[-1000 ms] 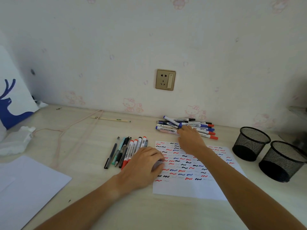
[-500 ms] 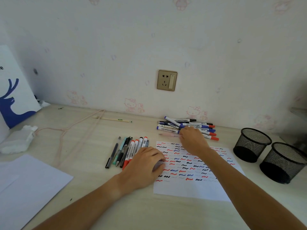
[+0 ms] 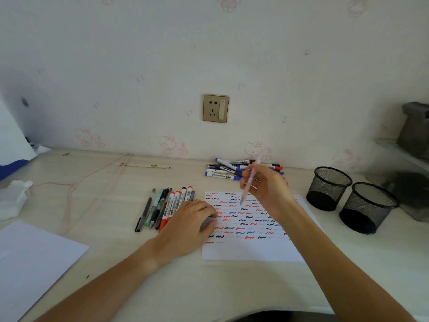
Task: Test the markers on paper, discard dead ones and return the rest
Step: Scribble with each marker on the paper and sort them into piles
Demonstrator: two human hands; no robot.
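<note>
Pen (image 3: 250, 181) pinched in right hand (image 3: 270, 190) fingers, above paper (image 3: 253, 249).

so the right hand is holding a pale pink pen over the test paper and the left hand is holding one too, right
Not quite. The right hand does hold the pale pink pen over the test paper, but in the head view the left hand holds no pen; it rests on the paper's edge.

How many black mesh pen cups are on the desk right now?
2. One mesh cup stands right of the test paper; the other mesh cup sits beside it, nearer the desk's right edge.
</note>
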